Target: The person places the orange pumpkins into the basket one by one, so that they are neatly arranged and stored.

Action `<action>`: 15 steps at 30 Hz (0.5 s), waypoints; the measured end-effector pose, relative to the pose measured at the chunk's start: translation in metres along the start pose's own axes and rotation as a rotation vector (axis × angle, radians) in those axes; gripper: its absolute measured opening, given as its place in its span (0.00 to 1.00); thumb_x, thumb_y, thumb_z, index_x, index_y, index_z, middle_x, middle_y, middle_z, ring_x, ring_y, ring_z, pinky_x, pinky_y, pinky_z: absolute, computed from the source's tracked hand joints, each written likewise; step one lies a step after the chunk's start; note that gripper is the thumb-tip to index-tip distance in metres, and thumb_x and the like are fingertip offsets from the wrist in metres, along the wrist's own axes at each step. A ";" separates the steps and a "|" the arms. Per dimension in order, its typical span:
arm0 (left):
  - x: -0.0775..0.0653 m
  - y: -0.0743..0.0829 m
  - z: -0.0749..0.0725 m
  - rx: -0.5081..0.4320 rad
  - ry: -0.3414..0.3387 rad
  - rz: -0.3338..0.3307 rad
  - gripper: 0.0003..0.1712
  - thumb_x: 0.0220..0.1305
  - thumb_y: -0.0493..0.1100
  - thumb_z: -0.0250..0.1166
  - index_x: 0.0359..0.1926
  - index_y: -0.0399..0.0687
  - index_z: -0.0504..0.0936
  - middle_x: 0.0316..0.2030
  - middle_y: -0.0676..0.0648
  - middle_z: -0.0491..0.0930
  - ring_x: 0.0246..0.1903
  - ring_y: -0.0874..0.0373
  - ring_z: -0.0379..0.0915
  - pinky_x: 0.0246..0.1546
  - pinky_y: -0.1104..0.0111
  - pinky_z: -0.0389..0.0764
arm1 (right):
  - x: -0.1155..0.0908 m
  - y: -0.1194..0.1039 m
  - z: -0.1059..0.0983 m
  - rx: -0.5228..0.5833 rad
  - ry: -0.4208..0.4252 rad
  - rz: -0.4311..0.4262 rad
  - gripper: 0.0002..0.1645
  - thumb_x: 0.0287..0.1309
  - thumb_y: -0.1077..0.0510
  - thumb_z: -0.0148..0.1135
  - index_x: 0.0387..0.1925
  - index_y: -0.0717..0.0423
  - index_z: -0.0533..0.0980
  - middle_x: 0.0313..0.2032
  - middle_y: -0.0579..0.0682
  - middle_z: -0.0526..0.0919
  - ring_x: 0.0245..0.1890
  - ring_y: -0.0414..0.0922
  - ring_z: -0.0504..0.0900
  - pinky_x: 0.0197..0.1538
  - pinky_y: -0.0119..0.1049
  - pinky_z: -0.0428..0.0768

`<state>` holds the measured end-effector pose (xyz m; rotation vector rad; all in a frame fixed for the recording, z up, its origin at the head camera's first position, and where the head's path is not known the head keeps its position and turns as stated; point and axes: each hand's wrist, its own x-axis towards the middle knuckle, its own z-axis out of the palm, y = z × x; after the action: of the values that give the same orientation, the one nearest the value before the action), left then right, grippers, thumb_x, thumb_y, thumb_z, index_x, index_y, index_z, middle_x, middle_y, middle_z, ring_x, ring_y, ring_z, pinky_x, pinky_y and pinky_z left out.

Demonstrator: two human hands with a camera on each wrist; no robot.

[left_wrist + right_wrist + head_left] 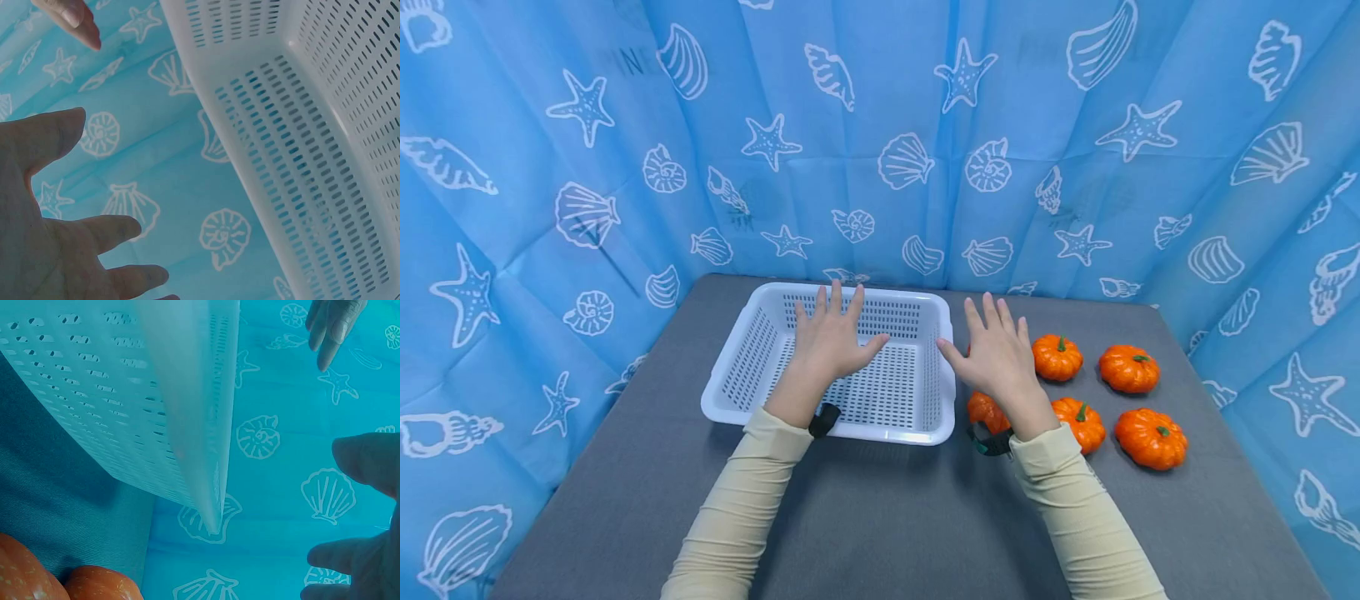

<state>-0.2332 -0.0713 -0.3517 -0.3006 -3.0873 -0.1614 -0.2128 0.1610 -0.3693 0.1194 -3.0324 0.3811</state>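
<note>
In the head view my left hand (831, 337) is spread over the white plastic basket (932, 437), fingers straight and holding nothing. The basket has slotted walls and floor, and nothing lies inside it. My right hand (996, 354) is also spread, just right of the basket's right rim, and overlaps the nearest pumpkins in this view. Small orange pumpkins with green stems, such as this pumpkin (1057, 357) and this front one (1152, 439), sit right of the basket. In the right wrist view the right fingers (334, 556) stand apart from the basket wall (94, 381).
A grey cloth-covered table (880, 517) lies under everything. Behind it and at both sides hangs a blue curtain (865, 108) with white shell and starfish prints. Each wrist wears a dark band, such as the right band (988, 442).
</note>
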 end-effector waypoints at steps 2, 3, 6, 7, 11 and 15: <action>0.000 0.000 0.000 0.003 -0.001 0.001 0.51 0.59 0.74 0.47 0.75 0.57 0.43 0.74 0.39 0.41 0.73 0.41 0.36 0.67 0.38 0.44 | 0.000 0.000 0.001 0.000 -0.001 0.001 0.49 0.60 0.32 0.48 0.73 0.56 0.50 0.73 0.63 0.44 0.73 0.61 0.40 0.70 0.63 0.39; 0.000 0.000 0.000 0.002 -0.002 0.002 0.51 0.59 0.74 0.47 0.75 0.57 0.43 0.74 0.39 0.41 0.73 0.41 0.36 0.67 0.38 0.44 | 0.000 0.000 0.001 0.001 -0.002 0.002 0.49 0.60 0.32 0.48 0.73 0.56 0.50 0.73 0.63 0.44 0.73 0.61 0.40 0.70 0.63 0.39; 0.001 -0.001 0.000 0.002 0.001 0.008 0.50 0.59 0.74 0.47 0.75 0.57 0.43 0.74 0.39 0.41 0.73 0.41 0.36 0.67 0.38 0.45 | 0.000 0.000 0.002 0.002 -0.004 0.002 0.49 0.60 0.32 0.48 0.72 0.57 0.50 0.73 0.63 0.44 0.73 0.61 0.40 0.70 0.63 0.39; 0.001 -0.001 0.000 -0.004 0.001 0.010 0.50 0.59 0.74 0.47 0.75 0.57 0.44 0.74 0.39 0.41 0.73 0.41 0.36 0.67 0.37 0.44 | 0.001 0.000 0.002 0.002 -0.004 0.002 0.49 0.60 0.32 0.48 0.72 0.57 0.50 0.73 0.63 0.44 0.73 0.61 0.40 0.70 0.63 0.39; 0.001 -0.002 0.001 -0.021 0.001 0.016 0.50 0.59 0.74 0.48 0.75 0.56 0.45 0.74 0.39 0.41 0.73 0.41 0.36 0.67 0.38 0.44 | 0.001 0.000 0.002 0.001 -0.008 0.000 0.49 0.60 0.32 0.48 0.73 0.56 0.50 0.73 0.62 0.44 0.73 0.61 0.40 0.70 0.63 0.39; 0.001 -0.004 -0.001 -0.051 -0.013 0.033 0.50 0.60 0.72 0.49 0.75 0.55 0.44 0.74 0.38 0.40 0.73 0.42 0.36 0.68 0.40 0.44 | 0.001 0.000 0.002 0.001 -0.010 0.000 0.50 0.60 0.32 0.48 0.73 0.57 0.49 0.73 0.62 0.44 0.73 0.61 0.41 0.70 0.63 0.39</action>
<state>-0.2347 -0.0756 -0.3513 -0.3553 -3.0924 -0.2385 -0.2137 0.1604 -0.3710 0.1214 -3.0417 0.3837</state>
